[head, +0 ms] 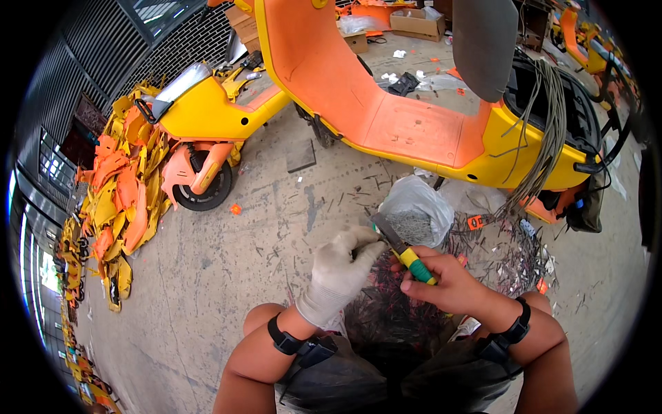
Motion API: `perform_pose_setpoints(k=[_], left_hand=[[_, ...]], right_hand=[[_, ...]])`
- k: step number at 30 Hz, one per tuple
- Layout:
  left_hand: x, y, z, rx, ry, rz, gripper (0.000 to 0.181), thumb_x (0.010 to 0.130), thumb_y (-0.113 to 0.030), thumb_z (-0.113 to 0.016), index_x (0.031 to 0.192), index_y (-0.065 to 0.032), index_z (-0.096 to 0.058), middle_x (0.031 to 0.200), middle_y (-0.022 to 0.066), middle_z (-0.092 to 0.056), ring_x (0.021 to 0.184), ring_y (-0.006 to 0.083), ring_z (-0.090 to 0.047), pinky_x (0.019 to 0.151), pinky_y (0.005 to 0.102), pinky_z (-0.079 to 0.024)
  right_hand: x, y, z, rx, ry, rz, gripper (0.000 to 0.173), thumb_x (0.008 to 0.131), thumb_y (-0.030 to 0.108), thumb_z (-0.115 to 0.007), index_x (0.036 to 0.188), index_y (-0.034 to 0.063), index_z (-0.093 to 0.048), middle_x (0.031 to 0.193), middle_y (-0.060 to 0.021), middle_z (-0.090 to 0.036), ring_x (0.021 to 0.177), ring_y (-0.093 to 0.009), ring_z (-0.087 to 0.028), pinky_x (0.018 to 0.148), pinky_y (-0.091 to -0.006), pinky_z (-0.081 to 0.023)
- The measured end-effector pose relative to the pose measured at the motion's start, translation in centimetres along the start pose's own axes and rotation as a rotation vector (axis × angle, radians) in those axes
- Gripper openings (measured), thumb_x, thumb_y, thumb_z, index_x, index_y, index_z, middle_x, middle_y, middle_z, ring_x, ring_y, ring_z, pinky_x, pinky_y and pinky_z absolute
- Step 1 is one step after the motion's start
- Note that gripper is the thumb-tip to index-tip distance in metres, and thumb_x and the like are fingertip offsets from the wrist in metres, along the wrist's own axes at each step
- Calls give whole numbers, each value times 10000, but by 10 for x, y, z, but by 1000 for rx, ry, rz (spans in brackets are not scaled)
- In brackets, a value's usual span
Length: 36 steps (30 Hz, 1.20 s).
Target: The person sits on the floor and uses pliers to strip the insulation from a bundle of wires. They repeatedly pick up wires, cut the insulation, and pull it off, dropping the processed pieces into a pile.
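Note:
My right hand, bare, grips the yellow and green handle of a knife with a dark, worn blade. The blade points up and left, crossing close to the fingertips of my left hand. That hand wears a pale knit glove, and its thumb and fingers are pinched together on something small beside the blade, mostly hidden. Just beyond both hands stands a whitish plastic bag with its mouth open. Thin silvery wire pieces lie inside it. Dark and reddish strips of scrap cover the floor between my legs.
A yellow and orange scooter body stands ahead, with a bundle of grey cables draped over its right end. Yellow and orange panels are piled at left. Cardboard boxes stand at the back. Litter lies on the concrete floor.

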State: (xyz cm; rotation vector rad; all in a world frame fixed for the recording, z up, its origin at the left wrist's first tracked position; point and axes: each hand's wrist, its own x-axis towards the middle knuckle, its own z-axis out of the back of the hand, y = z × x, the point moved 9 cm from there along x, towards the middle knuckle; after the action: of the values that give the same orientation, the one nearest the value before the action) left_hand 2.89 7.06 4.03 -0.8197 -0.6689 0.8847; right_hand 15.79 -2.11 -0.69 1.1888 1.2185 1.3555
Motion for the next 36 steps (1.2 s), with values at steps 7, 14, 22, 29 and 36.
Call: perform_pose_setpoints(k=[7,14,22,29,36], left_hand=[[-1,2,-6,1,80,31,149,868,-116,-703,980,-22,-673,782,144,-699,674,204,-697,623,316,-528],[3,4,-14,48,122,-36,159,879,-137,-681,975,-13,-656,857,184,-688,775,296,-694,690,358,-527],[2,11,-24,12,228,3,153,919,-118,-617,1001,5,-659,823,173,-653,710,324,-661,659,382,-514],[0,8,-22,-57,238,22,153,937,-88,-599,1020,25,-659,805,113,-652,560,145,-629,536,289,-489],[1,14,-24,-128,241,61,161,944,-82,-586,1029,36,-656,833,96,-673,566,141,-628,533,279,-494]], right_hand=[[-1,3,4,-111,-63,32,182,842,129,-742,879,-23,-649,1102,-161,-607,1008,-311,-617,902,-359,-478],[-2,11,10,-344,-177,136,235,803,156,-770,793,-35,-632,1029,-226,-635,896,-382,-655,781,-384,-527],[-2,13,10,-326,-133,65,234,819,155,-759,808,-42,-633,1005,-184,-640,859,-319,-651,774,-356,-516],[1,-4,4,-26,18,-120,230,870,146,-729,1006,-33,-681,994,-74,-670,872,-165,-631,829,-287,-483],[-6,-18,-2,319,71,-332,327,906,135,-692,1191,-18,-644,1029,-57,-708,894,-128,-645,832,-265,-500]])
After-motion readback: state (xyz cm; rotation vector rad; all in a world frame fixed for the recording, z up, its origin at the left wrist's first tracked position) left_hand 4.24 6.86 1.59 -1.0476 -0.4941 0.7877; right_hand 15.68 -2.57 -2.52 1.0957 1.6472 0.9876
